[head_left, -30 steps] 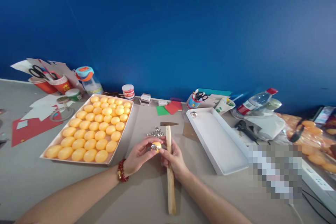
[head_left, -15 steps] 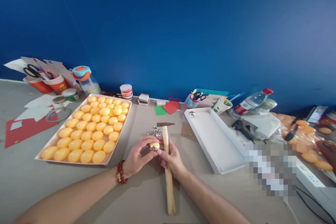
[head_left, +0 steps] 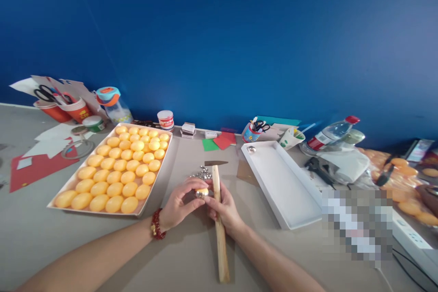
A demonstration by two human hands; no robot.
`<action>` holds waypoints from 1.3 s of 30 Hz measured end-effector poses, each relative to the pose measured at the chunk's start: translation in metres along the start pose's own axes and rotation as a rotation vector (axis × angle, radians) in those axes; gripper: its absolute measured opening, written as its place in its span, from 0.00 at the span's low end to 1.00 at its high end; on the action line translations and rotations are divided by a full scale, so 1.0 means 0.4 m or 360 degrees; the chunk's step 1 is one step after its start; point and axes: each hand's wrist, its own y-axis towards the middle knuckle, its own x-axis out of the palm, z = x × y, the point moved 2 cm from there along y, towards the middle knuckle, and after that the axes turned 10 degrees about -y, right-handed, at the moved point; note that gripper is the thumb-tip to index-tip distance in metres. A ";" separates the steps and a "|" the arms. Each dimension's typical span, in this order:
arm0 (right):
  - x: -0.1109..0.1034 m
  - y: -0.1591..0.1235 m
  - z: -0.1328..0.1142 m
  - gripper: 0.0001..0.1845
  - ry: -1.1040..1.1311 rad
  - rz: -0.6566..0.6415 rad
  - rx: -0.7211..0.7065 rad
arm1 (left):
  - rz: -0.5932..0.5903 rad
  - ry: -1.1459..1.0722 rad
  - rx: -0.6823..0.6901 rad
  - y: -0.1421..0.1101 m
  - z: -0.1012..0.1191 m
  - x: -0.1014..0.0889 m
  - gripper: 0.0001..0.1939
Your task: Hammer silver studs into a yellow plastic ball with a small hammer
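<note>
My left hand [head_left: 178, 205] pinches an orange ping-pong ball [head_left: 201, 193], its near side covered with shiny silver studs that look like thumbtacks. My right hand [head_left: 226, 212] is wrapped round the wooden handle of a hammer [head_left: 222, 248], while its thumb and fingertips rest against the ball's right side. The hammer's dark metal head points away from me and the handle end reaches toward me. Just beyond my fingers lies a small pile of silver studs [head_left: 204, 172] on the table.
At left stands a box [head_left: 51, 205] full of orange balls. A white tray [head_left: 290, 191] at right has one silver-studded ball [head_left: 251, 149] in its far corner. A bottle [head_left: 330, 136], bagged balls [head_left: 410, 191] and a power strip [head_left: 412, 233] are farther right.
The ball has been turned in my fingers, so a fuller silver side faces me. The hammer has tilted and shifted slightly left. The view has swayed a little.
</note>
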 end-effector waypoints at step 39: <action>0.008 -0.001 -0.010 0.27 -0.0059 0.0142 -0.0008 | 0.0002 0.0143 -0.0109 -0.004 -0.006 0.000 0.17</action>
